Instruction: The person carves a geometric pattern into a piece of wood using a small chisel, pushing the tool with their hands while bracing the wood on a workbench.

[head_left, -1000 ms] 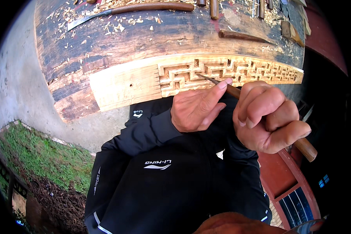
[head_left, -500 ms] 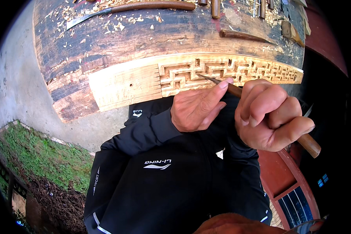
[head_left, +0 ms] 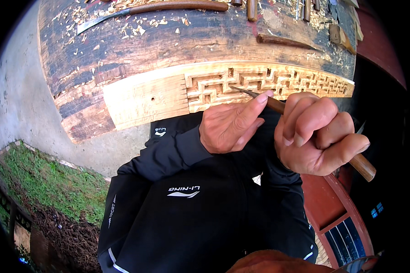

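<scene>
i am watching from the head view as the right hand (head_left: pixel 321 134) is gripping a chisel (head_left: pixel 305 123) in a closed fist around its brown wooden handle, while the left hand (head_left: pixel 232 127) is resting half-curled beside the shaft, its forefinger lying along the metal near the tip. the blade is meeting the near edge of the panel (head_left: pixel 223 88), a pale wooden strip lying across the near side of a dark, worn bench (head_left: pixel 177 41).

to my eye, doing this cut well is calling for small pushes from the right fist, with the left forefinger steering and braking the tip so it is not slipping into the thin walls between the channels; keeping the blade shallow and following the grain looks like the safest way to avoid chipping a corner.

the panel is showing a maze-like fretwork of square spirals, cut deep and running from its middle off to the right, while its left part is lying plain and uncarved, with a small hole in it. the wood is looking fresh and light against the blackened bench. chips (head_left: pixel 136 27) are scattering over the far side of the bench, where a long knife (head_left: pixel 155 10) and other tools are lying.
</scene>
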`<action>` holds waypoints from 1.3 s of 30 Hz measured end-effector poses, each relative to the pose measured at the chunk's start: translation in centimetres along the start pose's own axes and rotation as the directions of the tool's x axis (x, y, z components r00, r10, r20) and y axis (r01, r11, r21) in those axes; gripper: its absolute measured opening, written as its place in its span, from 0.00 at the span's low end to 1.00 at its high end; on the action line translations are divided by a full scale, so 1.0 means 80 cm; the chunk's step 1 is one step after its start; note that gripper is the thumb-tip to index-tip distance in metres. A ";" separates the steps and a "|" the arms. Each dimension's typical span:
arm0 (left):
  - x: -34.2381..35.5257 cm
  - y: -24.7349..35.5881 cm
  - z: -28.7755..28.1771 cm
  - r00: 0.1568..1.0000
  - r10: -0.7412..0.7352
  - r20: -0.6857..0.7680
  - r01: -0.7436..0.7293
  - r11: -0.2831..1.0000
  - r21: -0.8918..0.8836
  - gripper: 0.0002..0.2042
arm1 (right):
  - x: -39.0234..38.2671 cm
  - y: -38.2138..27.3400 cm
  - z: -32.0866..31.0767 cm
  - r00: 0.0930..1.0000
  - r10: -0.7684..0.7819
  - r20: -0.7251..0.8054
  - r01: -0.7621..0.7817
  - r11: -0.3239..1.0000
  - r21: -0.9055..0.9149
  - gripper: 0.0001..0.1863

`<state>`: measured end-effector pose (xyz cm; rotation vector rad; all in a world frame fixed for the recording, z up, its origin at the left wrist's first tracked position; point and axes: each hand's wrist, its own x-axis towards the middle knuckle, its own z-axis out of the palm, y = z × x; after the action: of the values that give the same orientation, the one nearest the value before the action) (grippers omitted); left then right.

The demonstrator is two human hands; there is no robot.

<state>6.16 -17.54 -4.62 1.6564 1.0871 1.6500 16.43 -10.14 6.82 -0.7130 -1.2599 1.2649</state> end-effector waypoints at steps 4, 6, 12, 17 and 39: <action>0.000 0.003 -0.002 1.000 -0.009 0.005 0.009 1.000 0.007 0.40 | -0.001 0.000 0.000 1.000 0.002 -0.004 -0.002 1.000 -0.014 0.33; 0.001 0.003 -0.003 1.000 -0.003 0.007 0.003 1.000 0.008 0.40 | -0.001 -0.001 0.000 1.000 0.001 -0.008 -0.001 1.000 -0.026 0.33; -0.003 0.003 -0.002 1.000 -0.024 -0.010 0.024 1.000 -0.012 0.39 | -0.003 0.005 0.003 1.000 -0.018 0.017 0.018 0.999 -0.029 0.33; -0.003 0.003 -0.004 0.999 -0.017 -0.032 0.016 1.000 -0.014 0.38 | -0.011 0.018 0.005 0.992 -0.119 -0.034 0.121 0.991 0.061 0.32; 0.000 -0.014 0.007 0.992 0.125 -0.017 -0.125 0.992 -0.018 0.34 | 0.000 0.012 -0.015 0.962 -0.217 0.165 0.198 0.973 0.121 0.31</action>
<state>6.55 -16.87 -5.58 1.7330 0.9891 1.7493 17.24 -9.62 5.65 -0.3884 -1.3640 1.2294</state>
